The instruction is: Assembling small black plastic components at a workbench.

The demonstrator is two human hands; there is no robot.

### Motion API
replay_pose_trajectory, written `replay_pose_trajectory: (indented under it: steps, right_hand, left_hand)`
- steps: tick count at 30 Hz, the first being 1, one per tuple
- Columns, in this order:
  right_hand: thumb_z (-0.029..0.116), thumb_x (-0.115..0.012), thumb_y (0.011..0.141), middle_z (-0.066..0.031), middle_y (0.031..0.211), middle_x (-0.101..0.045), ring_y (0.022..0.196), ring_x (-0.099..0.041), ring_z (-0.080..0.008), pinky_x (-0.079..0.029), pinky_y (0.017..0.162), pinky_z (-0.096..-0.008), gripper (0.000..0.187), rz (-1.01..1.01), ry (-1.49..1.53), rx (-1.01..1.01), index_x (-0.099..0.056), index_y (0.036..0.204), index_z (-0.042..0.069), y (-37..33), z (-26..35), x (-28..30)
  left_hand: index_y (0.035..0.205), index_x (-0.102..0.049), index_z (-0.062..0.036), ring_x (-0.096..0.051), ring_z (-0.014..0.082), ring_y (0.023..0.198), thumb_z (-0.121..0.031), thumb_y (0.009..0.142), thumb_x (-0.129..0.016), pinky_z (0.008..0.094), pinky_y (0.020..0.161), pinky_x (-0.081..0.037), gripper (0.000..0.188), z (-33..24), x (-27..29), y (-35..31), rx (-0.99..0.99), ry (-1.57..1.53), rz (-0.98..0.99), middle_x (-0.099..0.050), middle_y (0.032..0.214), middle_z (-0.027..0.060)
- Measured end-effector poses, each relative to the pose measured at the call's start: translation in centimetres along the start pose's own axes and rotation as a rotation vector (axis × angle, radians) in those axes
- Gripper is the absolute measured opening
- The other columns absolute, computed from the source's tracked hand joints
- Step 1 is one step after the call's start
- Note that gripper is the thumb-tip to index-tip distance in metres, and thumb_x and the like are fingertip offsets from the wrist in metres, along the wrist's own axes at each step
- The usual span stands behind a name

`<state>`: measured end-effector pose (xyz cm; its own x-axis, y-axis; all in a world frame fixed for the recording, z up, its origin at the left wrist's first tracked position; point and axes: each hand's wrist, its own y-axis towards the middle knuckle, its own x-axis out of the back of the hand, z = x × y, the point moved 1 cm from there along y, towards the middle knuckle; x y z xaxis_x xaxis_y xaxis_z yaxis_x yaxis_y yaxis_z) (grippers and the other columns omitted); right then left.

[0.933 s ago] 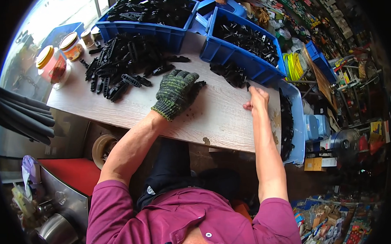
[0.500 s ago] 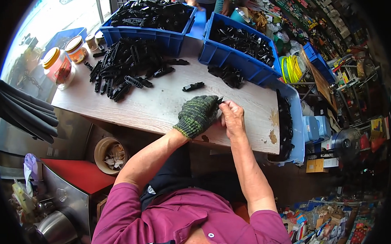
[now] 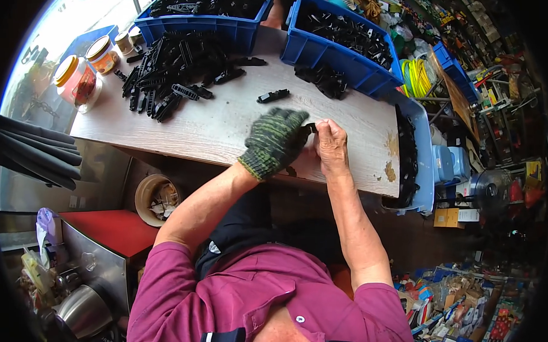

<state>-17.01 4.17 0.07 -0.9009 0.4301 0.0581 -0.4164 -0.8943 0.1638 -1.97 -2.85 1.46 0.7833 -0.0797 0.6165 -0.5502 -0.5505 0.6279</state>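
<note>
1. The bare right hand (image 3: 332, 147) pinched a small black part (image 3: 312, 127) between thumb and fingers, above the pale table (image 3: 224, 121).
2. The gloved left hand (image 3: 274, 141) curled beside it; its grip could not be told.
3. A longer black piece (image 3: 273, 96) lay beyond.

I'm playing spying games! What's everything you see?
table: one, pale, centre
large crates: two, blue, table's far side
tub: one, light blue, table's right
parts heap: one, black, table's left
small pile: one, black, by right crate
loose part: one, black, table's middle
large jars: two, reddish, table's left corner
coil: one, yellow, upper right
bucket: one, beige, lower left
clutter: uncountable, multicoloured, right
left hand: one, gloved green, over table
right hand: one, bare, pinching black piece
</note>
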Motion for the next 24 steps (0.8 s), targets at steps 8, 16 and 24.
replay_pose_trajectory:
  steps: [8,16,24]
  right_hand:
    - [0.026,-0.052,0.099,0.0020,0.050,-0.036,0.038,-0.037,-0.0087,-0.054,0.041,-0.0339,0.028,-0.156,0.258,-0.190,-0.049,0.077,0.008,-0.7,1.3,-0.7]
    - [0.027,-0.050,0.099,0.0027,0.051,-0.033,0.038,-0.033,-0.0094,-0.054,0.039,-0.0358,0.028,-0.288,0.366,-0.138,-0.045,0.078,0.010,-0.9,1.1,-0.5]
    - [0.024,-0.049,0.099,0.0009,0.059,-0.040,0.039,-0.039,-0.0098,-0.052,0.036,-0.0322,0.027,-0.271,0.285,-0.107,-0.048,0.079,0.006,-1.2,1.2,-0.8]
  left_hand:
    - [0.101,-0.063,-0.0084,-0.061,0.0374,0.094,-0.021,0.084,-0.067,0.0527,0.079,-0.048,0.022,5.4,0.6,1.9,0.116,0.403,0.140,-0.066,0.096,0.0145]
    - [0.116,-0.065,-0.0011,-0.068,0.0351,0.096,-0.017,0.096,-0.063,0.0399,0.082,-0.053,0.026,1.0,0.5,-0.2,0.197,-0.479,0.198,-0.069,0.107,0.0186]
    - [0.114,-0.065,-0.0054,-0.064,0.0396,0.098,-0.019,0.098,-0.056,0.0454,0.082,-0.051,0.023,0.6,-0.9,-0.4,0.194,-0.564,0.143,-0.067,0.107,0.0181]
